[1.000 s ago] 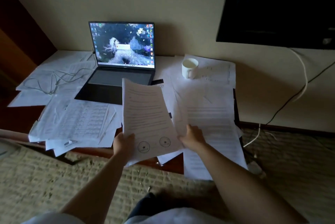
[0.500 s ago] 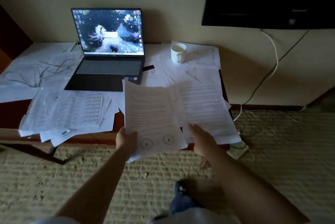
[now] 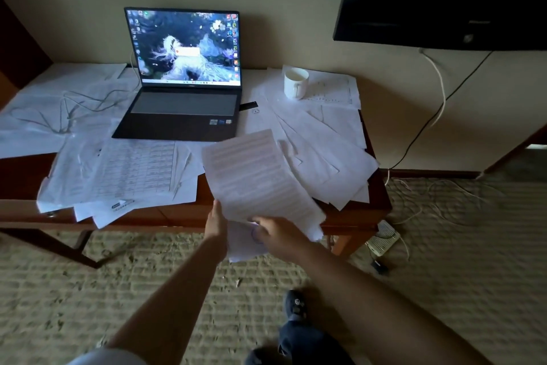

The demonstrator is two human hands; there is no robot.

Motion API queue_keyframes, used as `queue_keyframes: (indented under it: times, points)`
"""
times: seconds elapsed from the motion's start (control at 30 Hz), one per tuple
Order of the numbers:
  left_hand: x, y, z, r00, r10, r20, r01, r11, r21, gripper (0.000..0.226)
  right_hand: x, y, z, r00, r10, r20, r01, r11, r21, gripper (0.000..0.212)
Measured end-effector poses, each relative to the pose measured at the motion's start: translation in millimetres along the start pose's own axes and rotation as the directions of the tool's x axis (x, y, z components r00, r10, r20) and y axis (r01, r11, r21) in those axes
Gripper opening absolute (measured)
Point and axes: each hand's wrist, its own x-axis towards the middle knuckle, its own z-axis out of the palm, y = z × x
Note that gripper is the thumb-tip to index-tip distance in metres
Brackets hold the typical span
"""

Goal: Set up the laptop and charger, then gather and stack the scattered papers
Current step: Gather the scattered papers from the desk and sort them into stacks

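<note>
Papers [image 3: 257,178] are the business here, and there is only the head view to go on. A small sheaf is held just off the near edge of the table [image 3: 183,213], tilted up and blurred. The left hand [image 3: 216,225] grips its lower left edge, fingers behind the sheets. The right hand [image 3: 281,234] pinches the bottom edge, thumb on top, and appears to be laying a fresh sheet onto the sheaf. The laptop [image 3: 183,74] stands open and lit at the back of the table, with a cable [image 3: 88,101] trailing off to its left, so that part of the task looks done. Loose sheets remain: a fan of them [image 3: 325,151] at the right, running back under the mug [image 3: 296,83], and a second spread [image 3: 118,175] at the left, hanging over the near edge.

To do this step well, I judge the sheaf should be squared while still thin. Keep the left hand as the steady clamp and feed sheets in with the right. Take the right-hand fan next, from the top sheet down. Lift the mug before pulling what lies under it.
</note>
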Motion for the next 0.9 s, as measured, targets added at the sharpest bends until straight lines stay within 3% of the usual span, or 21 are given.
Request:
queue_keyframes:
  times: [0.07, 0.13, 0.23, 0.33, 0.43, 0.5, 0.57, 0.67, 0.8, 0.9]
  points:
    - [4, -1, -2, 0.997, -0.046, 0.068, 0.049, 0.998, -0.037, 0.051, 0, -3, 8, 0.990, 0.109, 0.092, -0.124, 0.975, 0.182, 0.046]
    - [6, -3, -3, 0.995, 0.006, 0.096, -0.014, 0.996, 0.089, 0.040, 2, -3, 9, 0.980, 0.189, 0.058, -0.197, 0.932, 0.305, 0.052]
    - [3, 2, 2, 0.994, 0.083, 0.071, -0.099, 0.961, 0.258, 0.047, 11, 5, -1, 0.950, 0.285, -0.123, -0.251, 0.939, 0.235, 0.047]
    - [-5, 15, 2, 0.985, 0.158, 0.068, -0.170, 0.954, 0.246, 0.050, 22, 18, -19, 0.897, 0.299, -0.326, -0.279, 0.954, 0.109, 0.046]
    - [-13, 32, -3, 0.968, 0.222, 0.114, -0.240, 0.954, 0.181, 0.051, 36, 22, -45, 0.782, 0.392, -0.485, -0.330, 0.920, 0.212, 0.060]
    - [-13, 51, 3, 0.948, 0.288, 0.132, -0.304, 0.945, 0.122, 0.051, 46, 21, -65, 0.722, 0.506, -0.472, -0.301, 0.844, 0.444, 0.062]
    - [-12, 72, 13, 0.933, 0.352, 0.081, -0.358, 0.931, 0.076, 0.045, 55, 17, -82, 0.695, 0.530, -0.486, -0.228, 0.804, 0.549, 0.054]
    - [-8, 99, 30, 0.919, 0.395, 0.011, -0.395, 0.918, 0.022, 0.034, 70, 11, -100, 0.643, 0.475, -0.601, -0.102, 0.830, 0.548, 0.046]
    - [1, 108, 41, 0.915, 0.402, -0.007, -0.400, 0.911, 0.098, 0.032, 87, 6, -110, 0.684, 0.440, -0.581, -0.059, 0.828, 0.557, 0.060]
    - [6, 118, 42, 0.891, 0.454, 0.027, -0.455, 0.888, 0.068, 0.023, 108, 16, -118, 0.680, 0.401, -0.613, -0.023, 0.848, 0.529, 0.054]
